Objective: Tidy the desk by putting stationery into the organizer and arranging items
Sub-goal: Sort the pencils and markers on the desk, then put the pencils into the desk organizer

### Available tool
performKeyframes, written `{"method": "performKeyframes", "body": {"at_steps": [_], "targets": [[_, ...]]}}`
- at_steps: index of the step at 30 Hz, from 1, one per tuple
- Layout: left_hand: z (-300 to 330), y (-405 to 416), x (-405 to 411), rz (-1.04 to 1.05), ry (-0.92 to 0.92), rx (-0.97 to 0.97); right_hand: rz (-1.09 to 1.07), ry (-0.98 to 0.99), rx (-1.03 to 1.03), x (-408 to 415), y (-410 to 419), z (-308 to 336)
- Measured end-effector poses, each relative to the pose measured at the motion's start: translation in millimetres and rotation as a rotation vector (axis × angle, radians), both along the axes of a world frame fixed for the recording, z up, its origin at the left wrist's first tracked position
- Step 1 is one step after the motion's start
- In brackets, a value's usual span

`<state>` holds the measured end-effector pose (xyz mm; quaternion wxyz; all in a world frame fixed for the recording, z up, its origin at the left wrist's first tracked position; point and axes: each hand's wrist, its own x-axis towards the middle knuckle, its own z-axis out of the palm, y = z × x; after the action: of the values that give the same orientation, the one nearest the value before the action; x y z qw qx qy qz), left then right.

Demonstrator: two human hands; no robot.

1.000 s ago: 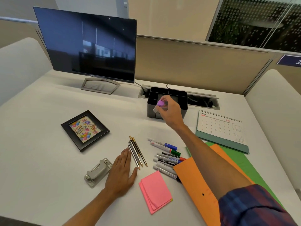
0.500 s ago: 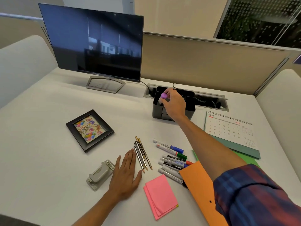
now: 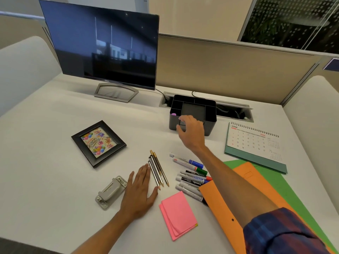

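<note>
Presently catalogued, white desk (image 3: 45,162):

Black plastic compartmented organizer (image 3: 211,114), toward far edge. Held purple-capped marker (image 3: 173,114) upright in near-left compartment, cap alone showing; judged first item stowed.

Right hand (image 3: 191,132), in front of organizer's near wall. Fingers loosely spread, grasped nothing; judged free for next pick.

Left hand (image 3: 140,191), flat on desk near front edge, fingers straight and released, just beside striped pencils (image 3: 157,169); judged there for support.

Loose white-barrelled markers (image 3: 190,176), right of pencils, not yet stowed.

Pink sticky-note pad (image 3: 178,214), grey metal hole punch (image 3: 111,192), toward front edge.

Orange and green paper folders (image 3: 260,182), toward right edge, overlapped.
</note>
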<state>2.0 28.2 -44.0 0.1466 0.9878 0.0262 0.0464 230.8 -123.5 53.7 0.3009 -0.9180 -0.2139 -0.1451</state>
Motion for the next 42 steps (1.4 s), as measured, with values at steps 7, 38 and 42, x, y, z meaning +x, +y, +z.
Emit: {"method": "performKeyframes", "body": {"at_steps": [7, 38, 42], "targets": [[-0.7, -0.3, -0.4, 0.007, -0.007, 0.008, 0.141, 0.101, -0.108, -53.7, -2.2, -21.4], [-0.4, -0.4, -1.3, 0.003, -0.041, 0.012, -0.021, 0.245, -0.014, -103.1, -14.0, -12.5], [-1.6, -0.2, -1.6, 0.003, -0.044, 0.011, 0.023, 0.277, 0.364, -81.3, -18.8, 10.3]]}}
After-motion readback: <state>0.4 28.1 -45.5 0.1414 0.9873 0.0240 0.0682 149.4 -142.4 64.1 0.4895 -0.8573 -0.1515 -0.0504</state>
